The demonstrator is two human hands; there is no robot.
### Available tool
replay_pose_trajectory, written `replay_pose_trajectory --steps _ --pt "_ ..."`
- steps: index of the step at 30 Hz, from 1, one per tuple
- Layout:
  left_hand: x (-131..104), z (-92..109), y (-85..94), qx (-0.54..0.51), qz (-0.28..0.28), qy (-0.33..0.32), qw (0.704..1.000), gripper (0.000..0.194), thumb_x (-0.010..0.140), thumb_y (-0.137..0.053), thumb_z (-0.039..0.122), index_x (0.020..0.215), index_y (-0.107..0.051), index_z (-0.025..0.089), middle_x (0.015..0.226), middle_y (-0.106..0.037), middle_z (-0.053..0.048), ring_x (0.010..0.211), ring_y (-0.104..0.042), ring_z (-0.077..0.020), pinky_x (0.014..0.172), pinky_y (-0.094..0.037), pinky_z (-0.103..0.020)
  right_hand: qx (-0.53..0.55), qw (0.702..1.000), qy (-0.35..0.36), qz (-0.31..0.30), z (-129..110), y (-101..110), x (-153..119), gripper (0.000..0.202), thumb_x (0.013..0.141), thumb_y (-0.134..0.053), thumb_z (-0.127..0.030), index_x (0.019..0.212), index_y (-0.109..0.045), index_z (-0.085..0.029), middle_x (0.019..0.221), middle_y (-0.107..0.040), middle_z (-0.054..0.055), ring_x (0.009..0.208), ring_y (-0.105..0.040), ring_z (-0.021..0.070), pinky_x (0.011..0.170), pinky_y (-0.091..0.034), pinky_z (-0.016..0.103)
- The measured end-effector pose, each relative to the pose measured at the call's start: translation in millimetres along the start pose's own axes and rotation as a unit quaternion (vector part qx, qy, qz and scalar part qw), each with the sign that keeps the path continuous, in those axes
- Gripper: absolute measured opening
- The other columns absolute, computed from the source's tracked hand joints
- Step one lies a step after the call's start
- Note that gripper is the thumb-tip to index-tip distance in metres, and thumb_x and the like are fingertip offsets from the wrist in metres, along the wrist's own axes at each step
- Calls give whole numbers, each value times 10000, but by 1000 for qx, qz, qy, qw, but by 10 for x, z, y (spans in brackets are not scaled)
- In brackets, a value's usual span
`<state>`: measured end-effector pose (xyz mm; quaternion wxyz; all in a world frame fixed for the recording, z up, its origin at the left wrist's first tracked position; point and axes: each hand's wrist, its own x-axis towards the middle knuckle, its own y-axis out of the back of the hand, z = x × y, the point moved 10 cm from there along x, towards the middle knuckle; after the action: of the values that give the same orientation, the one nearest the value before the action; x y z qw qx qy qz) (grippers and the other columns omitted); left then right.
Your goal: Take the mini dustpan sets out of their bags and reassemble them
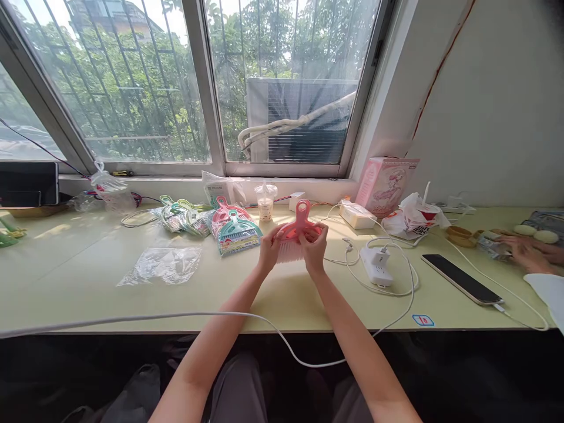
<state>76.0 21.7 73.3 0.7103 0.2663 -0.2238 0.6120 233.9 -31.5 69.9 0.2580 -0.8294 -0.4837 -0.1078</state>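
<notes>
A pink brush and dustpan set is held upright above the table, its pale bristles pointing down and its looped handle up. My left hand grips its left edge. On its right side my right hand is closed, thumb on the front near the base of the handle. Behind and to the left lie wrapped sets: a teal one, a pink one and several green ones. A crumpled clear plastic bag lies flat on the table to the left.
A white power strip with looping cables and a phone lie to the right. Behind stand a drink cup, a white box and a pink box. Another person's hands are at far right. One white cable crosses my forearms.
</notes>
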Motion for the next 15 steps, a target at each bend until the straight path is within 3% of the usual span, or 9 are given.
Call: replay_pose_trajectory --steps 4,7,15 --pt "39 -19 -2 -46 -17 7 999 435 936 -528 501 1163 -725 187 1111 -741 -76 1030 -666 -244 898 -496 -344 2 1000 -21 -17 68 44 91 348 803 -582 -410 960 -306 -269 624 -590 -88 413 -569 146 467 -480 279" --pt "70 -78 4 -77 -25 19 997 449 906 -570 522 1133 -743 175 1104 -743 -88 1052 -666 -260 922 -497 -364 19 999 -29 -23 106 53 118 348 818 -577 -451 938 -305 -270 649 -599 -82 387 -555 134 423 -441 263" --pt "63 -196 97 -151 31 38 987 512 845 -615 605 1065 -772 170 997 -762 -95 990 -689 -275 900 -527 -400 59 996 13 -65 -19 -42 63 323 873 -562 -531 928 -386 -266 500 -502 -121 353 -502 112 431 -433 231"
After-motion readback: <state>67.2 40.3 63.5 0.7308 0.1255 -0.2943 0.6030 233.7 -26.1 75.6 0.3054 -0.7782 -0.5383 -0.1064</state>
